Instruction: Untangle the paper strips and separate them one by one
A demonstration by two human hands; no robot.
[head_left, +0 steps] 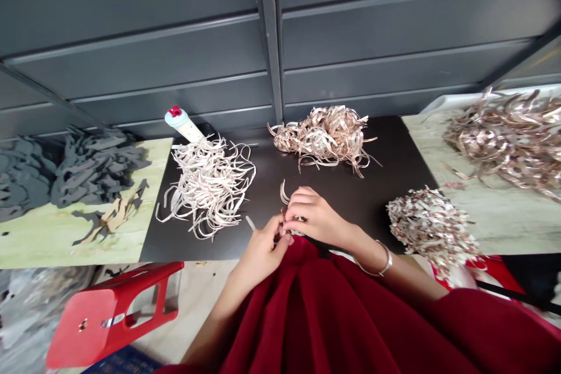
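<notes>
Dark red gathered cloth (333,315) lies nearest, and at its twelve o'clock a thin rose-brown strip (283,214) is pinched (mostly hidden) between the left hand (265,246) and right hand (314,217), fingertips together, with tangled cream-white strips (210,184) at their ten o'clock and shiny rose-gold strips (326,137) at one.

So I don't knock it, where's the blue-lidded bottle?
In the head view, the bottle is left of centre, just behind the pale strip pile, by the dark panelled wall.
</notes>
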